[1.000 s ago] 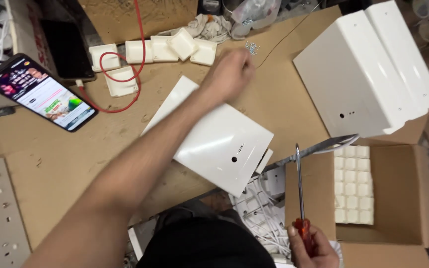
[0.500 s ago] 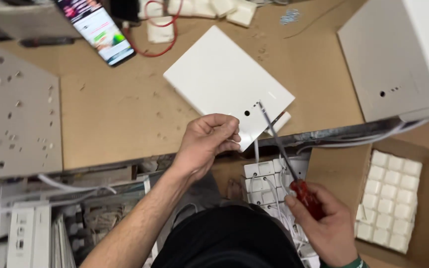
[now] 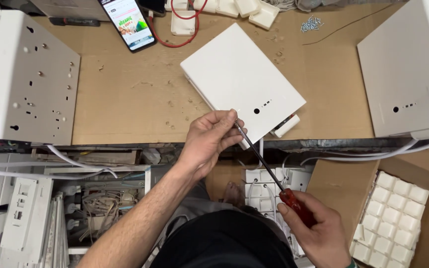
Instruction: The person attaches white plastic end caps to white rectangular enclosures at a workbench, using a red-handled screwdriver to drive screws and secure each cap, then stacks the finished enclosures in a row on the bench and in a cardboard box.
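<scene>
My left hand (image 3: 209, 141) is at the near edge of the wooden bench (image 3: 125, 94), its fingers pinched round the tip of a long screwdriver (image 3: 269, 173); whether a screw sits between the fingertips is hidden. My right hand (image 3: 319, 233) grips the screwdriver's red handle low at the right. The tip touches the near corner of a flat white plastic box (image 3: 239, 74) lying tilted on the bench, with a small hole and slots near that corner.
A phone (image 3: 127, 22) with a lit screen and a red cable (image 3: 184, 25) lie at the back. A white metal housing (image 3: 23, 74) stands left, another white box (image 3: 408, 69) right. Loose screws (image 3: 311, 23) lie at the back. A carton (image 3: 398, 218) of white parts sits below right.
My left hand came back from the far side of the bench to the screwdriver tip. The view tilted down, and the right hand brought the screwdriver towards the white box.
</scene>
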